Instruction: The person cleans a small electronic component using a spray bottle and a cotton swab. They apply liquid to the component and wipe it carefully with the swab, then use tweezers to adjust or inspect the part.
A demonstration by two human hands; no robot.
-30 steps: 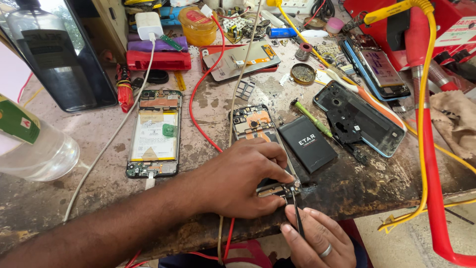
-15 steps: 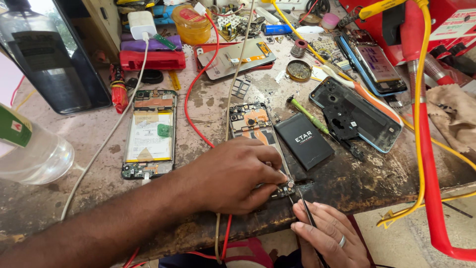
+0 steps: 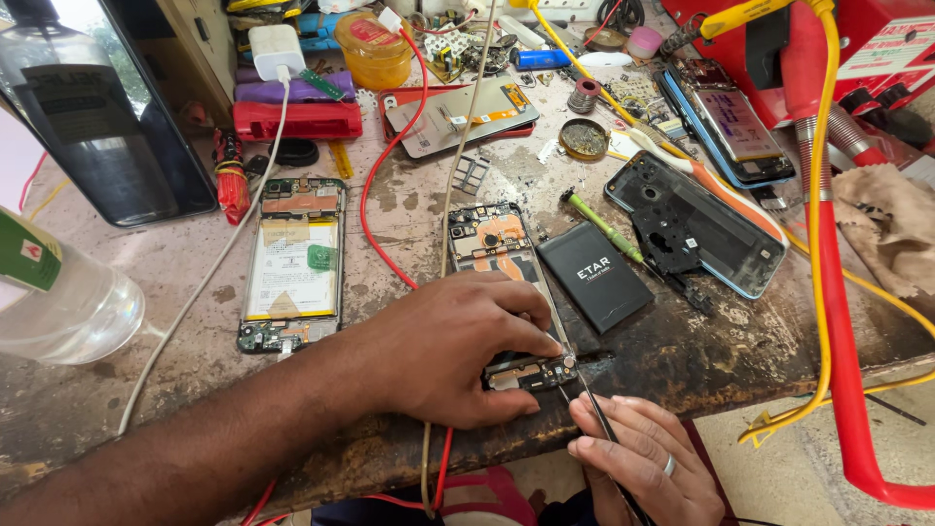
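A single head-worn camera looks steeply down and forward from close above the near edge of a cluttered workbench (image 3: 195,292), with the left hand (image 3: 458,351) and right hand (image 3: 643,468) at the bottom of the frame.
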